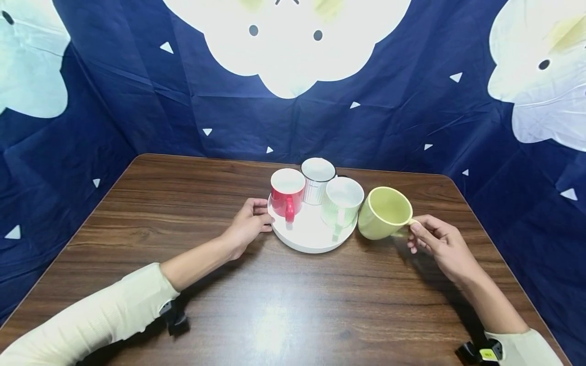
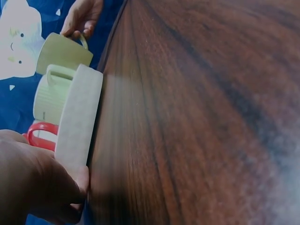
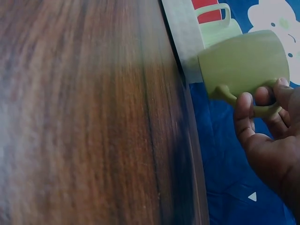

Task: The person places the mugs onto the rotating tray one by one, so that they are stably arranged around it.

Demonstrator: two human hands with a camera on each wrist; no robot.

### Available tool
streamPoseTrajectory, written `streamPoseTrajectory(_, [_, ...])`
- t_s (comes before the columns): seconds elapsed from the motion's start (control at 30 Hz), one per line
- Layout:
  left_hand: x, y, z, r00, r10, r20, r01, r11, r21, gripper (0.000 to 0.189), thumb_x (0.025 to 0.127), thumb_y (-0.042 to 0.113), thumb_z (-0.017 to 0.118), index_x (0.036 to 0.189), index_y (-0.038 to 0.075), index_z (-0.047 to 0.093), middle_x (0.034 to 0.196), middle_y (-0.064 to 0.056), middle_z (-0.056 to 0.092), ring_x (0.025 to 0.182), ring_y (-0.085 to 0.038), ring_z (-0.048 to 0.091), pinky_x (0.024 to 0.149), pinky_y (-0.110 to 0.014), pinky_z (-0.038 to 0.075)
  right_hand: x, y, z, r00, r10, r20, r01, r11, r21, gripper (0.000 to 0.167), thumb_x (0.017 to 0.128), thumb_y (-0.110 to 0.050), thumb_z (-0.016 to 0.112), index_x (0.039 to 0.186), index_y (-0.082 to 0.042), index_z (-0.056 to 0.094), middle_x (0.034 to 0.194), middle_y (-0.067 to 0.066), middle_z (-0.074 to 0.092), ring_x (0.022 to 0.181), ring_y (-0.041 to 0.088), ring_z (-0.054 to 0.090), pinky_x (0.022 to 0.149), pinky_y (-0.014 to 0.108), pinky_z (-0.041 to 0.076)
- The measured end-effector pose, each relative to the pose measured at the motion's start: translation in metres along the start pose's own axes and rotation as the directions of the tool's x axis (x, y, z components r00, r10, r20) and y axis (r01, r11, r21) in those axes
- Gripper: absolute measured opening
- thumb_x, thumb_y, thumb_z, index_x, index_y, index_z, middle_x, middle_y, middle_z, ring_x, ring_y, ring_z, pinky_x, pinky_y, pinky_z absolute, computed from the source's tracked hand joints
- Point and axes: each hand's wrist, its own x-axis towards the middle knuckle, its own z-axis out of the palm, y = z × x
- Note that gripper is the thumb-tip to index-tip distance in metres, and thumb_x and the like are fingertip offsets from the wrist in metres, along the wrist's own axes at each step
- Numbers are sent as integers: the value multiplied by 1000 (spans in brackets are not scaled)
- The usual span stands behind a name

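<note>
A round white tray point(image 1: 308, 239) bears a red mug point(image 1: 286, 193), a white mug with a dark rim point(image 1: 316, 185) and a pale green mug point(image 1: 341, 203). My left hand point(image 1: 247, 223) holds the tray's left edge, thumb toward the front. At the tray's right side, my right hand point(image 1: 441, 246) pinches the handle of a yellow-green mug point(image 3: 246, 65). This mug is tilted, its mouth facing up and back, and raised off the table. In the left wrist view, the red mug's handle point(image 2: 40, 133) shows just above my left hand.
The brown wooden table point(image 1: 220, 300) carries the tray toward its back edge. Behind and beside it hangs a dark blue cloth point(image 1: 229, 112) with white cloud faces and small triangles. Black cameras are strapped at both wrists.
</note>
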Motion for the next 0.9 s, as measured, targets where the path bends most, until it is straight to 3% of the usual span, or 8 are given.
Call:
streamPoseTrajectory(0.27, [-3, -2, 2, 999, -27, 21, 27, 1000, -1, 69, 106, 0, 60, 169, -4, 33, 161, -27, 42, 124, -28, 65, 116, -39, 60, 1, 2, -7, 997, -1, 81, 3, 1000, -28, 22, 118, 1, 49, 120, 0, 72, 96, -3, 71, 82, 8, 69, 71, 24, 62])
streamPoseTrajectory(0.47, [-3, -4, 3, 999, -18, 36, 19, 1000, -12, 69, 106, -1, 61, 169, -5, 32, 164, -27, 41, 129, -29, 61, 112, -34, 61, 4, 4, -12, 990, -11, 139, 10, 1000, 10, 29, 118, 3, 46, 119, -7, 73, 98, -3, 72, 83, 9, 69, 73, 24, 62])
streamPoseTrajectory(0.9, [-6, -4, 5, 999, 0, 47, 0, 1000, -2, 75, 103, -1, 65, 169, -6, 31, 164, -29, 41, 127, -28, 63, 107, -32, 63, 8, 8, -16, 956, -110, 271, 74, 987, 141, 38, 116, 11, 39, 125, -6, 72, 103, -2, 73, 89, 9, 72, 73, 25, 62])
